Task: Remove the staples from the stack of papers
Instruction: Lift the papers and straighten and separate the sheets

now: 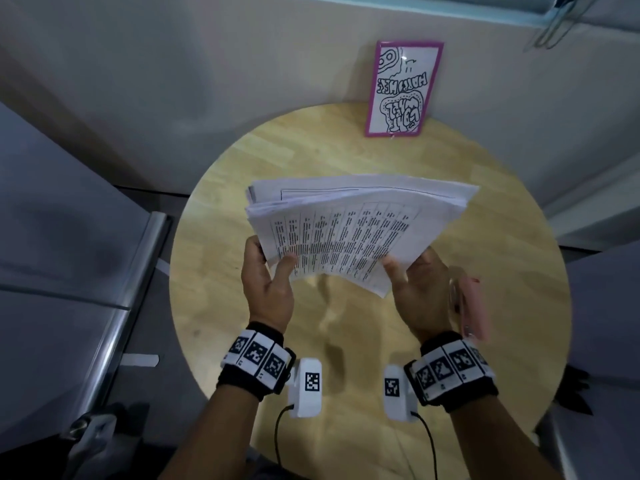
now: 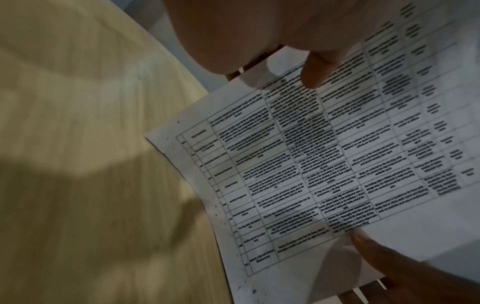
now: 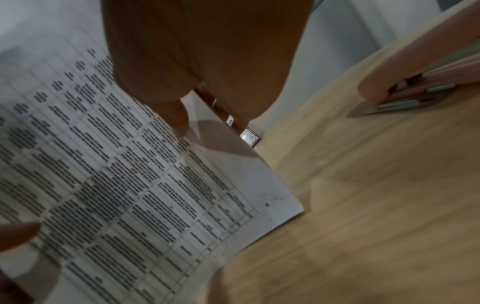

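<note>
A stack of papers (image 1: 349,226) printed with tables is held up above the round wooden table (image 1: 225,306), sheets fanned at the far edge. My left hand (image 1: 273,271) grips its near left corner, thumb on top and fingers under. My right hand (image 1: 412,275) grips the near right edge the same way. The left wrist view shows the top sheet (image 2: 324,164) with my left thumb on it. The right wrist view shows the same sheet (image 3: 130,185) under my right thumb. A pink staple remover (image 1: 471,306) lies on the table just right of my right hand, also visible as the pink tool (image 3: 415,86). No staple is visible.
A pink-framed sign (image 1: 401,88) leans against the wall at the table's back edge. Grey cabinets (image 1: 69,237) stand left of the table. Bare wood lies beneath the lifted papers.
</note>
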Demonstrator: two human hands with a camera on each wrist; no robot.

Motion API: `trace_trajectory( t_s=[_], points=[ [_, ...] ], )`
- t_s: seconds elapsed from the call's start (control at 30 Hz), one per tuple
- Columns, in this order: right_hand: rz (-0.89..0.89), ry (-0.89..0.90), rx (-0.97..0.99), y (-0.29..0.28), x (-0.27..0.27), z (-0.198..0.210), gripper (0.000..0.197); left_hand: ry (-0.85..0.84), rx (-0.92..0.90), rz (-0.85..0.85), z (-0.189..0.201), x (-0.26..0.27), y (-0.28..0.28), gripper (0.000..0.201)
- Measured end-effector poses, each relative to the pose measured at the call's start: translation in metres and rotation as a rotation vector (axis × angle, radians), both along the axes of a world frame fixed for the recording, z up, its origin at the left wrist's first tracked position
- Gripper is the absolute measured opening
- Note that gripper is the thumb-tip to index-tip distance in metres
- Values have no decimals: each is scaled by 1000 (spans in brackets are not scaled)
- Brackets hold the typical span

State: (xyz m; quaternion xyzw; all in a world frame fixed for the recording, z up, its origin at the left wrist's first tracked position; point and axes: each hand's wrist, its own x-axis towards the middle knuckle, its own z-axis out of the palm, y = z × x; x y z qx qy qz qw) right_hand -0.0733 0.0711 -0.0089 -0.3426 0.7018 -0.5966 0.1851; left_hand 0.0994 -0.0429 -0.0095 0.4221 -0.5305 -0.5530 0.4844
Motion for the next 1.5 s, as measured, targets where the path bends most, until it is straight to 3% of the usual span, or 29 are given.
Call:
trace_trajectory(
  t_s=[0.07, 0.23, 0.3, 0.4, 0.5, 0.67, 0.8, 0.9, 1.0, 1.07, 1.2, 1.3, 1.43, 1.5],
  points=[
    [-25, 6, -10, -5, 2, 1, 43, 16, 24, -9, -1, -5, 0, 35],
    [-51, -100, -159, -18, 6, 9, 63, 17, -11, 19, 1, -6, -7, 25],
    [-21, -123, -194, -21, 6, 9, 67, 47, -22, 13, 5, -7, -12, 32],
    [-61, -136, -178, -29, 9, 8, 53, 99, 37, -7, 10, -15, -14, 45],
    [-104, -131, -207, -37, 10, 14, 39, 104, 33, -5, 20, -24, -14, 36],
    [-56, -97, -345, -37, 4, 24, 38, 196, 15, 34, 25, -20, -20, 37],
    [-73, -138, -199, -30, 9, -13, 25, 104, 127, 30, 4, -21, -12, 40],
    [-126, -145, -195, -32, 14, -22, 36, 106, 171, 61, 0, -21, -8, 44],
    [-132, -166, -211, -29, 14, -31, 29, 95, 178, 58, -5, -20, -7, 46],
    [-158, -167, -123, -28, 16, -45, 26, 47, 212, 39, -8, -22, -5, 43],
    [-138, -159, 34, -27, 17, -50, 46, -51, 223, -20, -17, -20, -5, 34],
    [-122, -73, 141, -23, 7, -42, 25, -131, 265, -40, -18, -11, -12, 37],
    [-34, 67, 271, -6, -10, -41, 7, -102, 453, -71, -11, 10, -13, 35],
    [10, -15, 282, 3, -11, -43, 5, -91, 598, -15, -12, 17, -9, 31]
  ],
)
